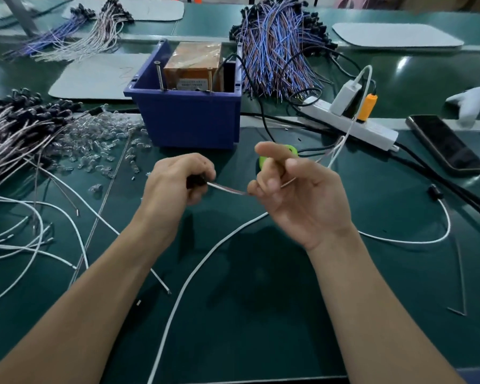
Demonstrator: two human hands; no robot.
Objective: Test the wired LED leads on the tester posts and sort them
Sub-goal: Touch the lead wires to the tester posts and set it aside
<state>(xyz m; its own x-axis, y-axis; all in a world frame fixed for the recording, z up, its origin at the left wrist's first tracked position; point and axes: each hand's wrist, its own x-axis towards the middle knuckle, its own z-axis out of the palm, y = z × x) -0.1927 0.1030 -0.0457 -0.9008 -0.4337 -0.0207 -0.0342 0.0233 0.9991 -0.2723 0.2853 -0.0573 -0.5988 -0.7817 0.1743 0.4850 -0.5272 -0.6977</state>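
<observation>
green bench, one wired led lead in hand, untested

green mat (261, 286) is the work surface. entries follow.

item: wired led lead (227, 189), a pale twisted pair with a black end piece. you hold it in the air between your two hands, above the mat and just in front of the blue bin (186, 120). it touches neither post.

left hand (175, 187): fingers curled round the black end, gripping it.

right hand (297, 198): thumb and a fingertip pinch the wire further along, with the index finger lifted free. the tail of the wire seems to run on past the pinch, but blur leaves this uncertain.

tester posts (159, 77): two upright metal pins at the near rim of the bin, one on each side of the tape-wrapped block (194, 65).

stock: a pale-wired pile (17, 128) at far left, with loose clear caps (100, 145) beside it. a blue-and-brown pile (277, 48) lies behind the bin on the right.

other: power strip (349, 123), phone (446, 145), white cable (205, 259).

step, as judged: you have picked the lead and drawn it straight. the test is not yet made.

next move calls for: carrying the free ends up and forward to the posts, with one conductor on each. keep the two apart so they do not bridge, and keep the black end where you can see it. sorting waits on the result. which pile takes passes cannot be told.
</observation>
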